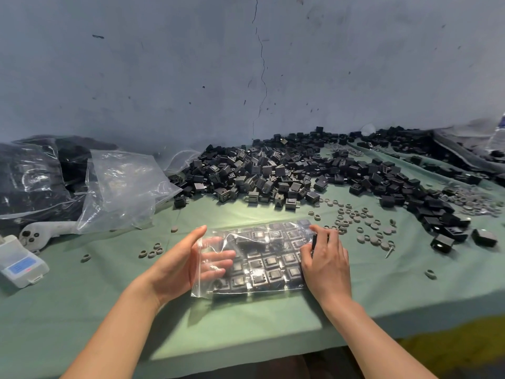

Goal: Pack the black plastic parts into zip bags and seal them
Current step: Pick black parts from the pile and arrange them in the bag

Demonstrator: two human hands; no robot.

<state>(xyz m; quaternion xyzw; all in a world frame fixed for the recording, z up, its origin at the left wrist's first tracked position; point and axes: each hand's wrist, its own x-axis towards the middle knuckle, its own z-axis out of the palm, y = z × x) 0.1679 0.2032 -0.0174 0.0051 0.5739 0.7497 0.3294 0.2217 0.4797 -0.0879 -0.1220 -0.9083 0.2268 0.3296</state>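
Note:
A clear zip bag [262,258] lies flat on the green table [246,324], filled with rows of black plastic parts. Its open mouth faces left. My left hand [185,263] is at that mouth with straight fingers reaching inside the bag, thumb raised above it. My right hand [325,258] rests on the bag's right end, fingers curled against it and pinching the plastic. A large heap of loose black plastic parts [273,170] lies behind the bag and stretches to the right.
Empty clear bags [123,184] and filled dark bags [30,176] lie at the left. A small white device [19,263] sits near the left edge. Several grey rings [363,222] are scattered right of the bag. The table's front edge runs close to me.

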